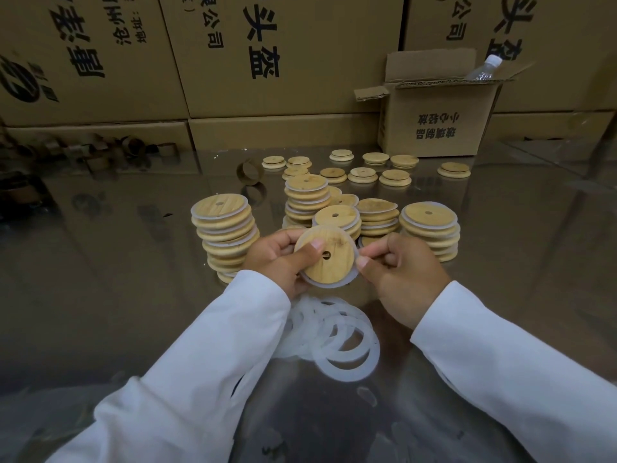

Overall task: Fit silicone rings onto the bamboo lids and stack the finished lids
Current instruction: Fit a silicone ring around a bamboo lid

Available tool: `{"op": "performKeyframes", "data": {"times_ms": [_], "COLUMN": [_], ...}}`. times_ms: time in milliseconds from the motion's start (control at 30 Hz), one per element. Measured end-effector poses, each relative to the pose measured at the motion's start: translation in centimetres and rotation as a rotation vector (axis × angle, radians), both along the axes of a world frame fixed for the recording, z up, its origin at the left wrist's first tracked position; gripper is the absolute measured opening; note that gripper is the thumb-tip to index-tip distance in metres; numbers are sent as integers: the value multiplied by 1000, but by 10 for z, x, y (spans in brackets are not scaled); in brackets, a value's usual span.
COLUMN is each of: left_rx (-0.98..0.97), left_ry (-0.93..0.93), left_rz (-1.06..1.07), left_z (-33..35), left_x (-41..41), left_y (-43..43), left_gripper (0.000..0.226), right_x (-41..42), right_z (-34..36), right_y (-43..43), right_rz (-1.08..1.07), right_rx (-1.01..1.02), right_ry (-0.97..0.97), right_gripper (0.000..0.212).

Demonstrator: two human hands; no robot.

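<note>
My L hand (280, 262) grips the bamboo lid (329, 259), prob. stiff & light, above the loose rings (344, 373), R hand (397, 272) pinching its soft-looking silicone ring (330, 285) at the rim, best place to stretch it.

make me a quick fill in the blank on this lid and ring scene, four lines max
1. The left hand grips a bamboo lid with a small ____ in its middle.
2. The right hand pinches the white silicone ____ at that lid's edge.
3. A clear plastic ____ sticks out of the open cardboard box.
4. The tallest lid stack stands to the ____ of the held lid.
Missing words: hole; ring; bottle; left.
</note>
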State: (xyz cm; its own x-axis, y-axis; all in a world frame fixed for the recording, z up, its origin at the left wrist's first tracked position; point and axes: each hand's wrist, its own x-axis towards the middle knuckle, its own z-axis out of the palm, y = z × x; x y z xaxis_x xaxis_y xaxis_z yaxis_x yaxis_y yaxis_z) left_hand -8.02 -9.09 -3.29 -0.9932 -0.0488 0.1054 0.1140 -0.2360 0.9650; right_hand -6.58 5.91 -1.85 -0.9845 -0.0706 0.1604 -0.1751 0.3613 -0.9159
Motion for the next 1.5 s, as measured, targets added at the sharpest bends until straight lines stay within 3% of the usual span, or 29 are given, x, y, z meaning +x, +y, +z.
{"op": "performKeyframes", "data": {"times_ms": [367,567,767,967,1367,1500], "left_rx": [-24,117,281,313,394,353], "left_ry": [47,-61,-118,-137,-203,-186], "left_rz": [-30,-74,-99,-102,-184,-156], "left_z": [1,4,7,8,13,13], "left_x": [1,0,0,2,8,6], "left_y": [-1,-1,-1,2,2,2], "left_gripper": [13,11,12,14,34,24], "right_x": [-3,-4,-4,-4,-2,-2], "right_z": [1,2,5,1,-1,-2], "right_y": [4,5,6,4,0,0], "right_rz": [52,72,56,122,139,133], "right_rx": [-214,-327,-517,-489,-520,-457], "right_ry": [-105,-132,-244,-308,-229,-203], "right_gripper": [21,23,4,9,7,10]}}
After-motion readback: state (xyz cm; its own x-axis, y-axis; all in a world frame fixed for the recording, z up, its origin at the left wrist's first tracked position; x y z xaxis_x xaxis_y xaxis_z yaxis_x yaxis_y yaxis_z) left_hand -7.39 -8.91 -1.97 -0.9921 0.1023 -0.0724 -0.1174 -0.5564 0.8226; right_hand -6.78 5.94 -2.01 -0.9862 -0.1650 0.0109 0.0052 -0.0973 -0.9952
